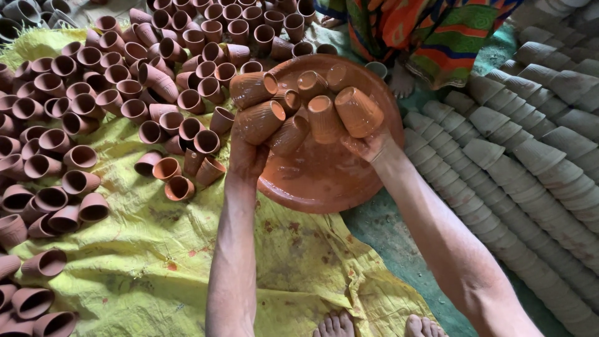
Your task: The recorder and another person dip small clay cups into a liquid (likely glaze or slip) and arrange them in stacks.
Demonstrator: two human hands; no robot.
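My left hand point(246, 156) and my right hand point(368, 146) together hold up a bunch of several wet orange clay cups point(306, 112) above a wide clay basin point(324, 181) filled with orange slip. The left hand's fingers are stuck into cups such as one ribbed cup point(259, 122); the right hand carries others, among them a smooth cup point(359, 111). Both hands are coated in orange slip. The cups hide most of my fingers.
Many brown-coated clay cups point(93, 100) lie spread over a yellow sheet point(156, 262) on the left. Rows of stacked grey unpainted cups point(536, 156) fill the right. Someone in bright patterned cloth point(437, 31) sits behind the basin. My bare toes point(374, 326) show at the bottom.
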